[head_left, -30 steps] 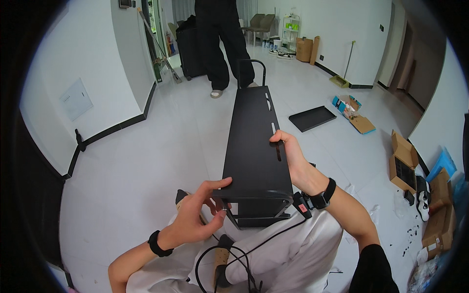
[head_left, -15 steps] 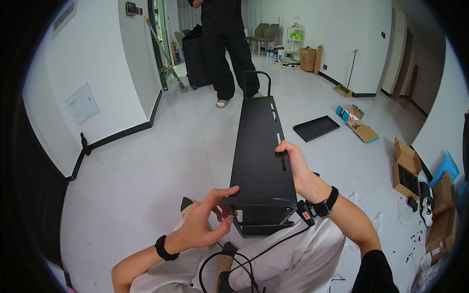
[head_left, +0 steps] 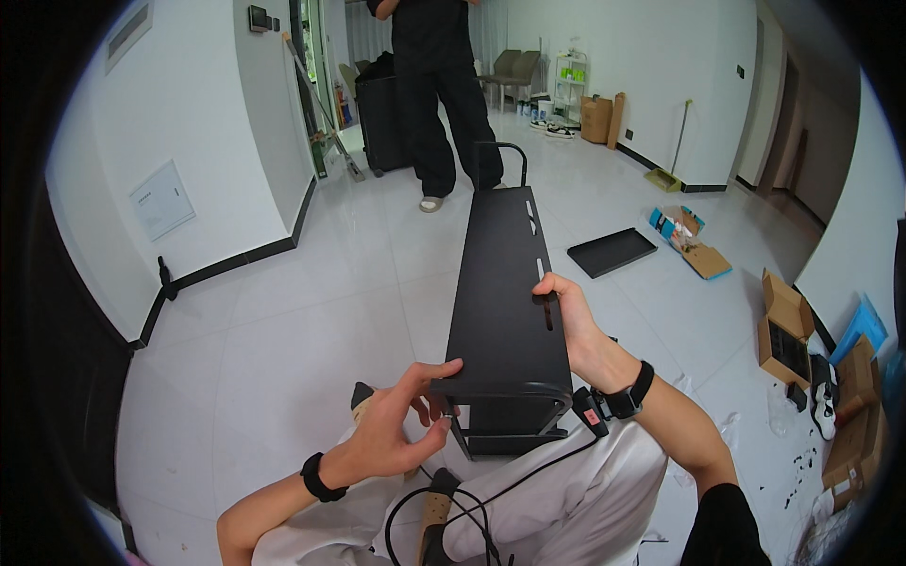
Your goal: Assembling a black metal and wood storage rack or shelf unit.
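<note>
In front of me stands a long black metal shelf unit (head_left: 500,311), its flat top panel running away from me. Slots line the panel's right edge, and a bent tube handle (head_left: 502,145) rises at the far end. My left hand (head_left: 392,424) is at the near left corner. Its index finger rests on the top while the thumb and other fingers close around the frame below, beside a small shiny bit, too small to name. My right hand (head_left: 578,321) grips the right edge, thumb over a slot and the other fingers hidden.
A black tray (head_left: 612,252) lies on the floor to the right, near an opened blue box (head_left: 691,241). Farther right are an open cardboard box (head_left: 785,325) and shoes (head_left: 824,396). A cable (head_left: 486,505) loops over my legs. Beyond the unit stands a person (head_left: 434,104) in black.
</note>
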Motion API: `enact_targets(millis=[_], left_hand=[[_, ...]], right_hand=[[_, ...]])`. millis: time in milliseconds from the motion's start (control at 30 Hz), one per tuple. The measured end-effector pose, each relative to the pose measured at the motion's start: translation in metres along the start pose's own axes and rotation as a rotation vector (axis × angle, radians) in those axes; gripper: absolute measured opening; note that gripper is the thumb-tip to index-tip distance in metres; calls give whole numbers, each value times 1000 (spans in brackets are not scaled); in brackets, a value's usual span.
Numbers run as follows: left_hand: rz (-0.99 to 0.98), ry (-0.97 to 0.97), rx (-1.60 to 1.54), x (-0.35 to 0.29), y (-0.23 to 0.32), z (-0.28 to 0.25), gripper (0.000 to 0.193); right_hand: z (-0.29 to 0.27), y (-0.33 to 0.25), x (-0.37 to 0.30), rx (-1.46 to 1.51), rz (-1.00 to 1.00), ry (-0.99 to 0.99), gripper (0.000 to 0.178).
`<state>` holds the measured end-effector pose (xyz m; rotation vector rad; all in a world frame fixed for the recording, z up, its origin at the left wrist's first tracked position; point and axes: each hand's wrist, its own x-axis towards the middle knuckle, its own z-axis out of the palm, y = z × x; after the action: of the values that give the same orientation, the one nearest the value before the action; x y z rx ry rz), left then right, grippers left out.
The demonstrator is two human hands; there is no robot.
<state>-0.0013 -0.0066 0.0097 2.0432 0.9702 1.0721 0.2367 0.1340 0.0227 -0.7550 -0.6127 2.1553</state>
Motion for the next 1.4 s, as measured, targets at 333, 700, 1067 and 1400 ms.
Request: enact_targets(millis=[333,700,1067,1400], left_hand=[[-6,1,31,-2,3,-2,60],[-29,-28,-11,6,-2,-5,51],[49,-107,-365,-5,-41,1,56],[170,-231,-231,14,-34,-1,63]], right_hand=[[1,1,2,-29,7,31,23],[-20,7,19,73,-6,-46,30],[-17,24,10,144,-36,-60,23],[-12,24,4,132,-34,-27,23]])
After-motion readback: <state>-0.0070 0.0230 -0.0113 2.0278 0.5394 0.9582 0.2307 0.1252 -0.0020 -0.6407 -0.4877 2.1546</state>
